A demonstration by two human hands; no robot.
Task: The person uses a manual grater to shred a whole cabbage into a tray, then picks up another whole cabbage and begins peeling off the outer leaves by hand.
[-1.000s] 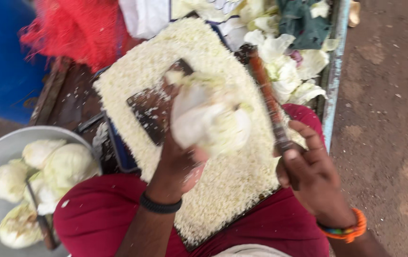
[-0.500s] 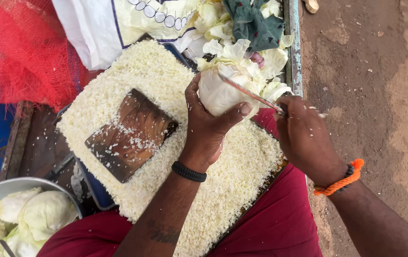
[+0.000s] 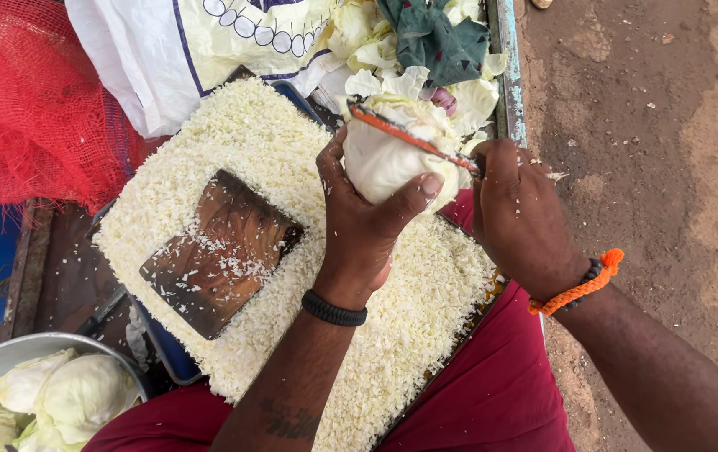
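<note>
Cabbage (image 3: 384, 159) sits upper middle of the frame, gripped in the left hand (image 3: 363, 226), fingers closed round it. The right hand (image 3: 522, 218) is clenched on a knife (image 3: 409, 134) laid across its top, so trimming looks in hand. Shredded cabbage (image 3: 275, 151) surrounds a wooden board (image 3: 221, 251); leaf scraps (image 3: 472, 96) crowd behind, a bowl (image 3: 7, 356) sits lower left.

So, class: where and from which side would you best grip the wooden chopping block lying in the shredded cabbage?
Grip the wooden block by its two long bare edges, coming from above. It lies flat and slanted, sunk in shredded cabbage, so the ends look buried. Both hands are busy: left hand holds a cabbage piece, right hand a knife.
</note>
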